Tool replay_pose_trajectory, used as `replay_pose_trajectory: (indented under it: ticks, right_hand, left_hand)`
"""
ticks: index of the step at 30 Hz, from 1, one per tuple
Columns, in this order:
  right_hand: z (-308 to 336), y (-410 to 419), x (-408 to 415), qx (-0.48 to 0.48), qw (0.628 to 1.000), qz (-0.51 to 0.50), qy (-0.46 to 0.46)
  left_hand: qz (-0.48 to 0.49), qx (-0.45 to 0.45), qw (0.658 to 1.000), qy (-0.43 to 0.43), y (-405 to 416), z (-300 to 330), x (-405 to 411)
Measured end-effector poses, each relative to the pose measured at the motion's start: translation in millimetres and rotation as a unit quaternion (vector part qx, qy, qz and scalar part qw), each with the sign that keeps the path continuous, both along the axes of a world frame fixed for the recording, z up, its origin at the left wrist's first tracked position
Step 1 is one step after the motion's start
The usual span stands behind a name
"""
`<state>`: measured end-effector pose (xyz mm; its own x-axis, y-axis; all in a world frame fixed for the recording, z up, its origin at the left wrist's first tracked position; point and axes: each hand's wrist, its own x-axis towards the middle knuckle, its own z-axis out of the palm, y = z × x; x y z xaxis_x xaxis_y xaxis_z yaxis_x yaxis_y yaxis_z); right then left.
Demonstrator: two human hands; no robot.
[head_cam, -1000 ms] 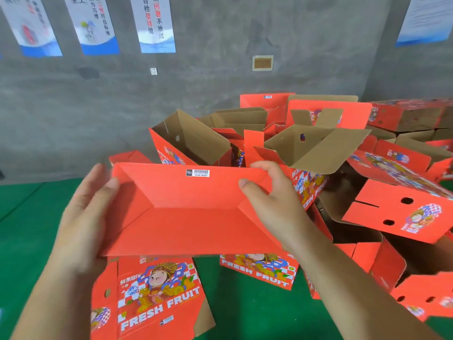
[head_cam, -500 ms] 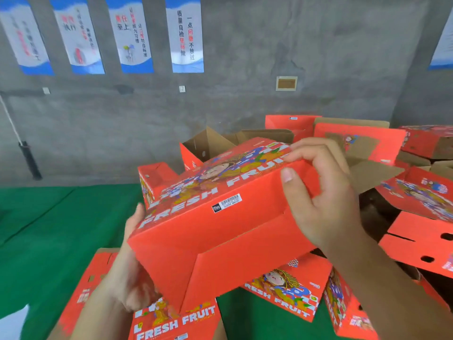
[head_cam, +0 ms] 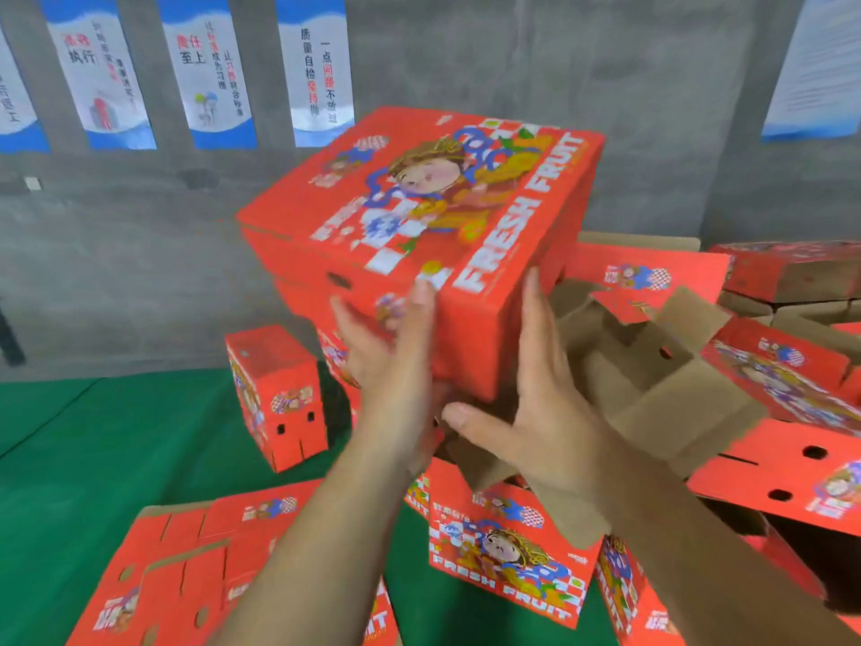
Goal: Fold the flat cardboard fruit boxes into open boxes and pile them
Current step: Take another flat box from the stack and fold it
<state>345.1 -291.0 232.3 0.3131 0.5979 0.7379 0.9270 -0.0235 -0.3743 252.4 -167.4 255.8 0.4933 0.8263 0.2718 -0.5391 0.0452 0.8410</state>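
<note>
- The folded box [head_cam: 419,235] sits high in the middle of the view, above the heap of boxes [head_cam: 699,366], printed face up with "FRESH FRUIT" running along its right edge; it is tilted, near corner lowest.
- The left hand [head_cam: 396,361] lies flat against the box's near side, fingers straight and pointing up, fingertips reaching the top edge (motion blur softens the outline).
- The right hand [head_cam: 536,403] is spread wide, fingers straight against the box's right-hand side, thumb stretched out left below the bottom corner; neither hand curls round anything.
- Whether the box rests on the heap or hangs free of it cannot be told.
- Half a second ago the right hand pinched the box's upper edge and the left gripped its lower end from beneath, plain red underside towards the camera; now both hands are flat and the printed face shows.
- A smaller upright box [head_cam: 275,394] stands on the green floor [head_cam: 93,449] left of the hands, apart from them.
- Flat boxes [head_cam: 186,561] lie on the floor at the near edge, beneath the forearms.
- Posters [head_cam: 209,72] hang on the grey wall behind.
</note>
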Motion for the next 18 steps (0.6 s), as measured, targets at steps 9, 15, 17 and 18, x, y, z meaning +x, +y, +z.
replay_pose_trajectory:
  ticks: [9,15,17,18]
  right_hand:
    - [-22.6,-12.0,113.5,0.071,0.94,-0.225,0.247]
    - [-24.5,-12.1,89.4,0.234,0.931,-0.237,0.152]
    - [-21.8,-11.4,72.8,0.273,0.933,-0.231,0.037]
    - [-19.5,-10.1,66.6,0.269,0.939,-0.212,0.016]
  left_hand:
    - [-0.153,0.207,0.926,0.277,12.8,-33.0,86.1]
    - [-0.006,0.193,0.971,0.139,-1.9,-45.1,89.2]
    - [0.043,0.242,0.966,0.077,-10.4,-42.4,84.7]
    - [0.056,0.266,0.961,0.057,-13.2,-40.5,82.6]
